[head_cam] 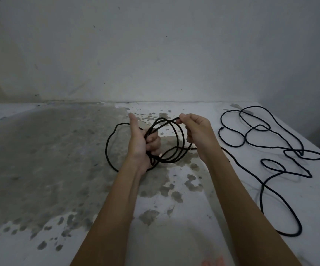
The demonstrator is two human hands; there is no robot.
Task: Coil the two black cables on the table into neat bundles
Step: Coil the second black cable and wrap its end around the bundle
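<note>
Coil [169,161]: centre frame, held off the table, loops roughly upright, one wider loop sagging left.
Left hand [142,144]: fingers clamped round the gathered strands, thumb straight up.
Right hand [197,135]: thumb and forefinger pinch a loop's top.
Loose cable [261,198]: right side, flat, sprawling upper right to lower right.
Table [40,150]: white, worn grey patches.
Wall [155,45]: pale, scuffed.

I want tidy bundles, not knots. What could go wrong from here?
1. The loops gripped in the left hand differ in size. One wide loop sags off to the left, so the coil may end up untidy.
2. The trailing strand runs from under the right forearm into the loose cable, which crosses itself several times. Pulling it in could tighten a snag.
3. The right hand only pinches the top loop, so it might slip.
</note>
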